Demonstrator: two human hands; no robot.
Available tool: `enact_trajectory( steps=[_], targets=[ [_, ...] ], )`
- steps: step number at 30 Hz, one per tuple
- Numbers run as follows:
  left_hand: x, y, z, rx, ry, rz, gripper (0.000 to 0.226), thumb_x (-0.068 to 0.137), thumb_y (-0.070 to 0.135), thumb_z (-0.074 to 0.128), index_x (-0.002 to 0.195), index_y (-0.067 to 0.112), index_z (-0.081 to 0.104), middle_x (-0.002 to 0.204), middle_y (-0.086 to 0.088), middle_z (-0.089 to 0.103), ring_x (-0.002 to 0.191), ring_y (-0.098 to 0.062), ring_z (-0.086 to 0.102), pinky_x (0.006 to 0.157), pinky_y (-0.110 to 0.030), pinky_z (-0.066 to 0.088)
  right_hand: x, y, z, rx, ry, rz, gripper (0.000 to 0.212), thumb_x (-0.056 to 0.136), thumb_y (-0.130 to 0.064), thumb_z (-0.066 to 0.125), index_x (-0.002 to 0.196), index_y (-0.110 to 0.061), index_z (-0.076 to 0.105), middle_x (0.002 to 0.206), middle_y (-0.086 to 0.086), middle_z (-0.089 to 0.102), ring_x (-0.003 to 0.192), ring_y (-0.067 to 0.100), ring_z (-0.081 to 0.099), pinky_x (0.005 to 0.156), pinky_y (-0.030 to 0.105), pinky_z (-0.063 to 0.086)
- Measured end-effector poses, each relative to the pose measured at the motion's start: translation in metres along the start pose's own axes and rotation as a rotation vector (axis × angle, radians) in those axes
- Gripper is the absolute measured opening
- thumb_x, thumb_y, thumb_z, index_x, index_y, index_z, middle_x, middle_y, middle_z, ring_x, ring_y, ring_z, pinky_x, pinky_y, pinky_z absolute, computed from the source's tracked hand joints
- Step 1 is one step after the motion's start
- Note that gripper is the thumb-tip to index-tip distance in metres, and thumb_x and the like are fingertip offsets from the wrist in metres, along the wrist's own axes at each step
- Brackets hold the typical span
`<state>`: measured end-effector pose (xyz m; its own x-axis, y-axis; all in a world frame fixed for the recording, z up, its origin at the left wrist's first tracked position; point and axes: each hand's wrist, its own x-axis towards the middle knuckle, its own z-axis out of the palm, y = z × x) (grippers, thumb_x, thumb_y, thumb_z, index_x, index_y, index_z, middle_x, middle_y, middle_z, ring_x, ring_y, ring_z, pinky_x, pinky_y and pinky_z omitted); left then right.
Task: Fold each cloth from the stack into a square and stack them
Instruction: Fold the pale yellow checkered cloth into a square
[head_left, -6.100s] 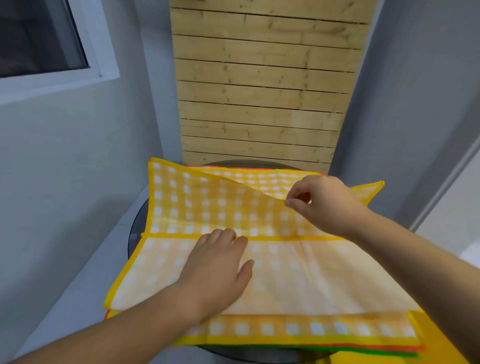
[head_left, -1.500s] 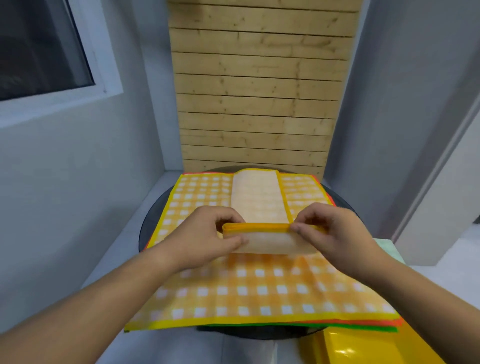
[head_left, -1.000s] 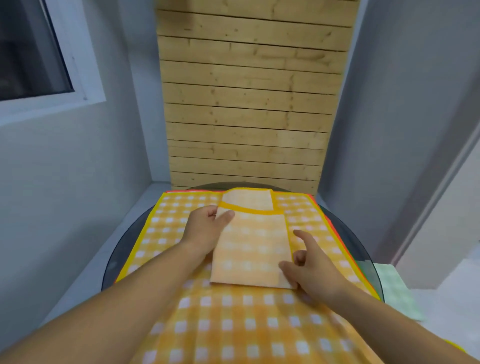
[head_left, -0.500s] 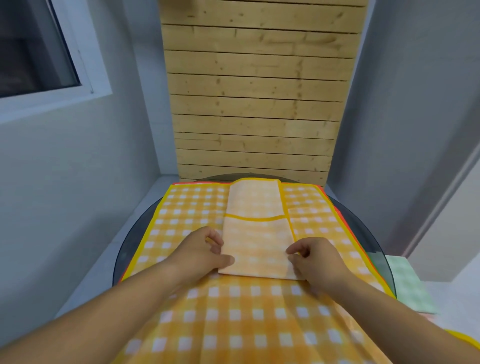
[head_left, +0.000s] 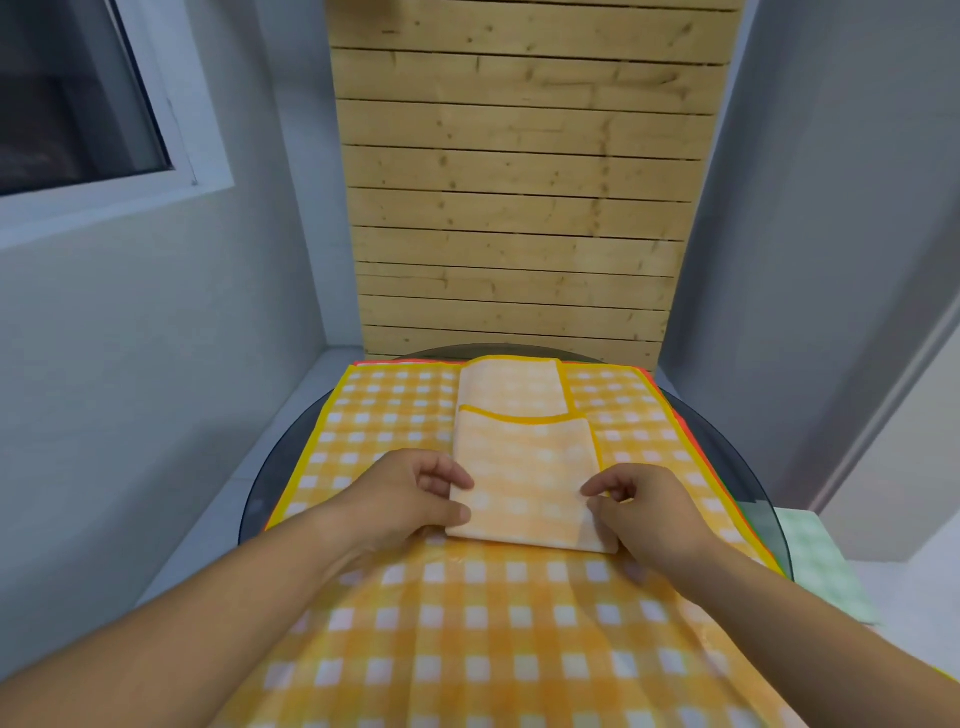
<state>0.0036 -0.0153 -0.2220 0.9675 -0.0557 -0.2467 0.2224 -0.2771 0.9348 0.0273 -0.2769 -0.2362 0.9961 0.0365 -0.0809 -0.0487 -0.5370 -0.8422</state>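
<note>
Pinching between thumb and curled fingers, the left hand (head_left: 400, 499) holds the near left edge of the folded pale-orange checked cloth (head_left: 524, 467). The right hand (head_left: 649, 514) has the same grip on its near right edge. It lies on spread yellow-bordered orange gingham cloths (head_left: 467, 623) covering a round dark glass desk (head_left: 265, 483). Pine planks (head_left: 519, 208) rise at the far side between grey walls, with a window (head_left: 78, 104) on the left.

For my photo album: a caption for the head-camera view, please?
Left hand and right hand pinch a folded yellow checked cloth atop the unfolded stack.
</note>
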Motion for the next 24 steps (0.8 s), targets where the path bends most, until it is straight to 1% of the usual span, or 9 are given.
enact_trajectory(
  steps=[2, 4, 7, 10, 13, 17, 20, 22, 24],
  targets=[
    [-0.001, 0.002, -0.001, -0.016, 0.0, 0.031, 0.023, 0.08, -0.01, 0.076, 0.094, 0.008, 0.071, 0.072, 0.0, 0.067, 0.057, -0.016, 0.061, 0.054, -0.028, 0.049, -0.003, -0.002, -0.002, 0.014, 0.026, -0.019, 0.013, 0.094, -0.009, 0.059, 0.092, -0.015, 0.069, 0.061, 0.01, 0.06, 0.042, 0.015, 0.049, 0.041, 0.03, 0.044],
    [-0.003, 0.003, -0.002, 0.031, -0.011, 0.053, 0.02, 0.083, -0.006, 0.075, 0.095, 0.008, 0.07, 0.071, 0.0, 0.066, 0.051, -0.015, 0.056, 0.048, -0.027, 0.044, -0.006, -0.002, -0.002, 0.036, 0.037, -0.017, 0.014, 0.094, -0.01, 0.06, 0.089, -0.018, 0.07, 0.066, 0.009, 0.059, 0.048, 0.017, 0.052, 0.041, 0.03, 0.046],
    [-0.006, 0.002, -0.001, 0.184, -0.033, 0.063, 0.013, 0.09, 0.0, 0.069, 0.099, 0.008, 0.067, 0.072, -0.002, 0.06, 0.042, -0.005, 0.052, 0.04, -0.022, 0.04, -0.006, -0.002, -0.001, 0.033, 0.042, 0.003, 0.016, 0.094, -0.012, 0.06, 0.086, -0.021, 0.07, 0.072, 0.008, 0.058, 0.052, 0.017, 0.052, 0.041, 0.03, 0.048],
    [-0.007, -0.003, 0.0, 0.284, -0.05, 0.043, 0.011, 0.094, 0.005, 0.064, 0.104, 0.011, 0.066, 0.079, -0.005, 0.057, 0.053, -0.003, 0.063, 0.039, -0.023, 0.043, -0.006, 0.0, 0.001, -0.006, 0.018, -0.002, 0.017, 0.093, -0.009, 0.059, 0.085, -0.02, 0.07, 0.066, 0.007, 0.057, 0.048, 0.015, 0.052, 0.038, 0.025, 0.045],
    [-0.006, -0.007, -0.001, 0.28, -0.092, -0.05, 0.018, 0.093, 0.007, 0.069, 0.11, 0.012, 0.065, 0.085, -0.006, 0.057, 0.065, -0.007, 0.069, 0.043, -0.023, 0.047, -0.005, 0.001, 0.002, -0.049, -0.008, 0.024, 0.02, 0.092, -0.005, 0.057, 0.083, -0.018, 0.07, 0.058, 0.006, 0.06, 0.038, 0.015, 0.05, 0.037, 0.026, 0.044],
    [-0.005, -0.007, 0.001, 0.284, -0.111, -0.123, 0.035, 0.082, 0.009, 0.081, 0.112, 0.013, 0.063, 0.081, -0.002, 0.051, 0.061, -0.012, 0.062, 0.044, -0.024, 0.046, -0.002, 0.002, 0.004, -0.124, -0.018, 0.053, 0.022, 0.089, -0.006, 0.054, 0.081, -0.018, 0.071, 0.056, 0.007, 0.066, 0.044, 0.027, 0.057, 0.044, 0.034, 0.051],
    [-0.005, -0.005, 0.008, 0.445, -0.092, -0.097, 0.043, 0.081, 0.022, 0.082, 0.118, 0.018, 0.061, 0.083, 0.004, 0.05, 0.063, -0.011, 0.054, 0.052, -0.025, 0.045, -0.001, 0.003, 0.005, -0.158, -0.024, 0.056, 0.02, 0.085, -0.006, 0.054, 0.081, -0.018, 0.07, 0.057, 0.004, 0.067, 0.045, 0.027, 0.058, 0.045, 0.034, 0.052],
    [-0.006, -0.004, 0.013, 0.615, -0.075, -0.053, 0.049, 0.082, 0.035, 0.079, 0.124, 0.023, 0.058, 0.091, 0.009, 0.051, 0.074, -0.008, 0.056, 0.064, -0.022, 0.044, 0.0, 0.004, 0.005, -0.182, -0.024, 0.048, 0.016, 0.083, -0.008, 0.058, 0.083, -0.018, 0.07, 0.06, 0.002, 0.065, 0.049, 0.024, 0.059, 0.048, 0.032, 0.052],
    [-0.01, -0.003, 0.017, 0.745, -0.061, -0.015, 0.053, 0.083, 0.044, 0.075, 0.13, 0.029, 0.055, 0.109, 0.013, 0.051, 0.094, -0.006, 0.057, 0.079, -0.022, 0.046, 0.0, 0.005, 0.005, -0.23, -0.039, 0.028, 0.011, 0.082, -0.012, 0.062, 0.085, -0.021, 0.069, 0.064, 0.0, 0.062, 0.055, 0.019, 0.059, 0.052, 0.03, 0.051]
  ],
)
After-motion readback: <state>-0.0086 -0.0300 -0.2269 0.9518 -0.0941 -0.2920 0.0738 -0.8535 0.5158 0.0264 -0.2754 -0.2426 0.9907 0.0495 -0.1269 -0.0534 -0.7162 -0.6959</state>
